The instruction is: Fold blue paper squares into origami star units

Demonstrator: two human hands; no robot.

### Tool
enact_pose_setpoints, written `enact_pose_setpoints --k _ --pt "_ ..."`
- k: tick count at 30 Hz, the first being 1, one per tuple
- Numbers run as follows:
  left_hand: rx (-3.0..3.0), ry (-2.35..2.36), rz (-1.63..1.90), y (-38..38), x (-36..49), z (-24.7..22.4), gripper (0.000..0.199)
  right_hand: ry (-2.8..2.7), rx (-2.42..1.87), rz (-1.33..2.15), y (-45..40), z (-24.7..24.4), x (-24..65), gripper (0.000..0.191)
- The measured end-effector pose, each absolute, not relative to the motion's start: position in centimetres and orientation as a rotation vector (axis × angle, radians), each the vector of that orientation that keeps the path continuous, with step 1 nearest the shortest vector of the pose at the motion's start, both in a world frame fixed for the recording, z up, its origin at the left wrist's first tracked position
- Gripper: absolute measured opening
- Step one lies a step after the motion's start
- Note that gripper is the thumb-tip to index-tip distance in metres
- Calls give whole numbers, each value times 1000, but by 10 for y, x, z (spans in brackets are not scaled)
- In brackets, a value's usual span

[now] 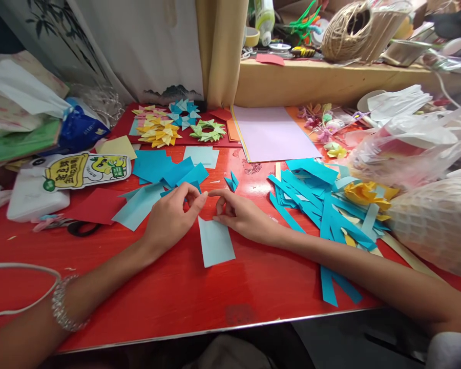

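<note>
A pale blue square of paper [217,243] lies on the red table, its upper edge just under my fingers. My left hand [174,215] is closed above and left of it, thumb and index finger pinched together. From the right, my right hand [246,212] reaches in, its index fingertip meeting the left thumb tip and its lower fingers at the square's top edge. Whether either hand grips anything is hidden. A small folded blue piece [232,181] sits just beyond the hands. Blue and pale blue sheets [153,165] are spread behind my left hand.
Blue paper strips [326,200] pile up at the right, beside a net-wrapped bundle [438,220]. Folded paper rings [208,131] and a lilac sheet [274,133] lie at the back. Red paper [98,206], black-handled scissors [83,228] and a white cable [26,307] are at the left.
</note>
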State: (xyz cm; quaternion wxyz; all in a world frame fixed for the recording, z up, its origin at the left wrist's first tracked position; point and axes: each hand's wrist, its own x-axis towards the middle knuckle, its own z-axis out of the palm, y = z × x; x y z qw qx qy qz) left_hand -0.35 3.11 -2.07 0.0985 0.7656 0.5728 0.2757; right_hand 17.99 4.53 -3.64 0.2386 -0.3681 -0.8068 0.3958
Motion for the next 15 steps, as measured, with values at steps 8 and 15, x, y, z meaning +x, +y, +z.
enact_pose_setpoints --k 8,15 --pt "2143 1733 630 24 -3 -12 34 -2221 -959 1021 43 -30 180 42" --pt "2211 1740 687 20 -1 -15 35 -2567 -1005 735 38 -28 175 55"
